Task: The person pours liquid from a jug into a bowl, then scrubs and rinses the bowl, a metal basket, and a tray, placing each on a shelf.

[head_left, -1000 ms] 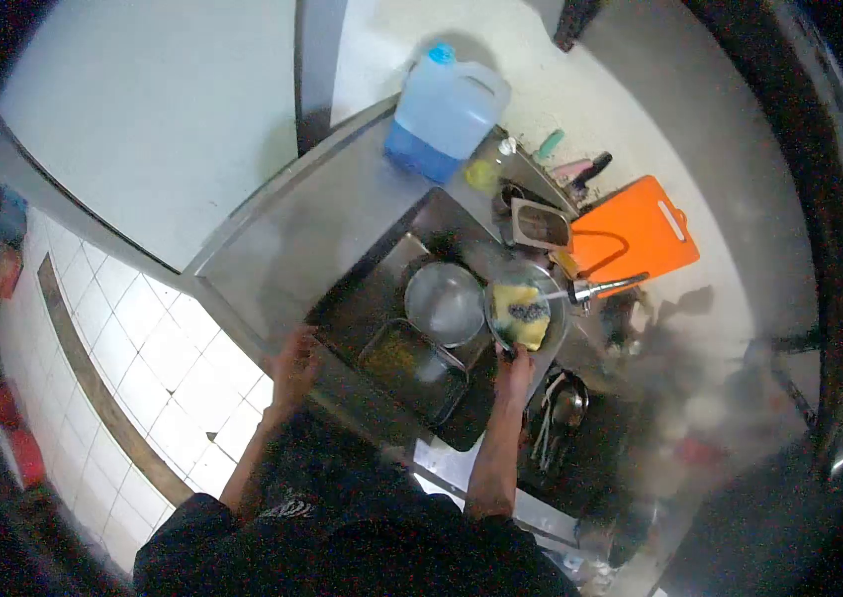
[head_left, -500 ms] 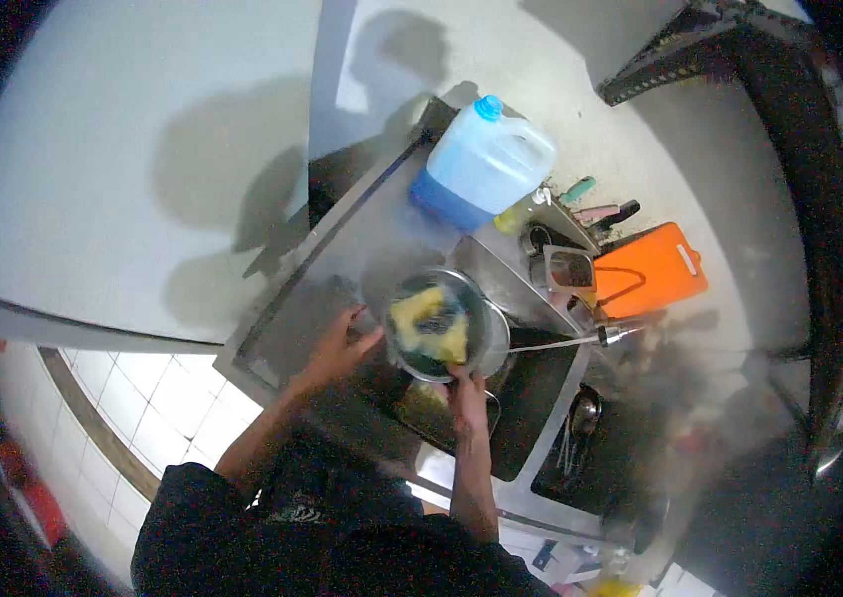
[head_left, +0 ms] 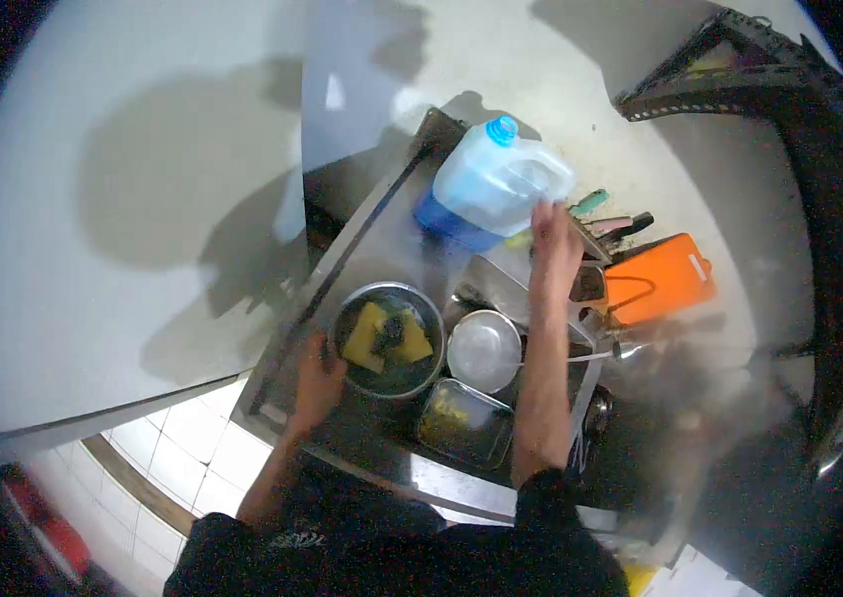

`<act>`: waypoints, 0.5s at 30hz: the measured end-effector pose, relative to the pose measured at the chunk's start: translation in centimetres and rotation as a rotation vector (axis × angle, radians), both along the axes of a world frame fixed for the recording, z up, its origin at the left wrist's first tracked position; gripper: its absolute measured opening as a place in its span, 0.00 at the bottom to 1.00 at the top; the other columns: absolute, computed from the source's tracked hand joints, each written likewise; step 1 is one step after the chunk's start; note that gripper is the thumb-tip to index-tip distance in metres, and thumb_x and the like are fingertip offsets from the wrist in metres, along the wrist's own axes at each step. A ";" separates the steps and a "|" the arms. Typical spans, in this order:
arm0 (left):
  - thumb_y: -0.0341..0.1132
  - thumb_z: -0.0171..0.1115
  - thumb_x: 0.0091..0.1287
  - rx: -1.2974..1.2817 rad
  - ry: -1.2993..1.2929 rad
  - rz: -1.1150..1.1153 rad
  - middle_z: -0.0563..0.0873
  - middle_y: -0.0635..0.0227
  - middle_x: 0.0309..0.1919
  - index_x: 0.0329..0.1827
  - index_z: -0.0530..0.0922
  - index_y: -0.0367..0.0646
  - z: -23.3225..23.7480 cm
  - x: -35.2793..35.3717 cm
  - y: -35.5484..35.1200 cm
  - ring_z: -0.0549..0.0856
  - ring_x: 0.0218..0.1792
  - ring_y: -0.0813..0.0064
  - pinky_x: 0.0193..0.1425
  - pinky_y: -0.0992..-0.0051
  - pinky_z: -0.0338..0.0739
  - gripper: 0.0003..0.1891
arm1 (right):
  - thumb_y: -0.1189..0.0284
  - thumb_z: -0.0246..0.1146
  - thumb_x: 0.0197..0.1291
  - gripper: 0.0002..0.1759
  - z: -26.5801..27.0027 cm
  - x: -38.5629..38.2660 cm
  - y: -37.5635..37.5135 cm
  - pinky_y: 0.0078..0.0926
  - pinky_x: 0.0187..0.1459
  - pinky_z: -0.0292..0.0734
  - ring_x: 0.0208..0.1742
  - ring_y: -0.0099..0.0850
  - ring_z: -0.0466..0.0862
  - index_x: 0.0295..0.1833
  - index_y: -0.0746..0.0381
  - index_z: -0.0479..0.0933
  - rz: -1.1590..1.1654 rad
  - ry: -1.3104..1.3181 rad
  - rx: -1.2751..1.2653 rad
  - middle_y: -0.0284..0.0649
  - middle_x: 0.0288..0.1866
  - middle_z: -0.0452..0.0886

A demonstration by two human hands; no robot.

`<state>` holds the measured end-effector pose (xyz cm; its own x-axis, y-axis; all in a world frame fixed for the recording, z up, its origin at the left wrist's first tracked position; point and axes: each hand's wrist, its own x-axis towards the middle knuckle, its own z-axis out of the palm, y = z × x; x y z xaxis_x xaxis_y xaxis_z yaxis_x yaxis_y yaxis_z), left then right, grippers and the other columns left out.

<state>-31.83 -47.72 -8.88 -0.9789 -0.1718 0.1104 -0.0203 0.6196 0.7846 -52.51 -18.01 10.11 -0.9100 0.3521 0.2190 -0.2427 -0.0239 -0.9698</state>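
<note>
A round metal bowl (head_left: 438, 372) is at the left part of the steel sink counter. Yellow sponge-like pieces (head_left: 366, 338) and a dark scouring pad (head_left: 393, 328) lie in it, wet. My left hand (head_left: 316, 382) is closed against the bowl's left side, thumb toward the rim. Farther up, my right hand (head_left: 554, 237) reaches to the lower end of the handle on a translucent jug (head_left: 491, 184) with blue liquid and a blue cap. Its fingers overlap the handle and are slightly blurred; whether they grip anything cannot be made out.
A smaller round metal pan (head_left: 484, 351) stands right of the bowl. Below it is a rectangular clear tray (head_left: 465, 425) with yellow bits inside. An orange cutting board (head_left: 660, 279) leans by the wall, near knife handles (head_left: 612, 226). A dark metal shelf bracket (head_left: 715, 95) juts out above.
The bowl has shifted left, uncovering the metal pan and tray. My right hand has left the bowl's rim and moved up to the jug. My left hand has come against the bowl.
</note>
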 end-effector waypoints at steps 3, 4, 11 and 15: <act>0.36 0.65 0.63 0.345 -0.352 0.021 0.81 0.47 0.54 0.66 0.69 0.35 2.1 -0.3 0.3 0.81 0.54 0.51 0.61 0.61 0.75 0.29 | 0.51 0.57 0.70 0.28 2.9 -8.0 -0.9 0.32 0.59 0.75 0.47 0.35 0.79 0.51 0.70 0.73 -0.001 -0.107 -0.401 0.43 0.47 0.78; 0.35 0.64 0.62 0.300 -0.224 0.074 0.80 0.47 0.56 0.65 0.69 0.34 0.8 0.5 0.7 0.80 0.56 0.50 0.62 0.61 0.74 0.28 | 0.51 0.55 0.70 0.29 3.2 -9.8 -1.0 0.34 0.63 0.72 0.53 0.37 0.77 0.53 0.71 0.68 0.094 -0.107 -0.650 0.47 0.51 0.77; 0.34 0.63 0.63 0.340 -0.231 0.175 0.78 0.46 0.61 0.65 0.70 0.35 3.1 1.8 -0.4 0.77 0.63 0.50 0.65 0.59 0.71 0.27 | 0.59 0.50 0.70 0.15 1.1 -13.1 -2.5 0.39 0.47 0.74 0.39 0.35 0.73 0.39 0.60 0.62 -0.017 -0.115 -0.843 0.40 0.36 0.71; 0.33 0.61 0.65 0.454 -0.416 0.211 0.77 0.46 0.61 0.67 0.69 0.35 5.1 1.7 -0.5 0.76 0.64 0.51 0.67 0.60 0.70 0.27 | 0.65 0.53 0.67 0.15 0.2 -7.7 -3.6 0.32 0.32 0.68 0.27 0.28 0.65 0.30 0.55 0.56 0.067 -0.026 -0.804 0.30 0.22 0.59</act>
<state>-30.17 -48.23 -3.73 -0.8644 -0.3053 -0.3995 -0.4640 0.1780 0.8678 -60.22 -21.56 10.31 -0.9361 0.3374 -0.0994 -0.1937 -0.7305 -0.6549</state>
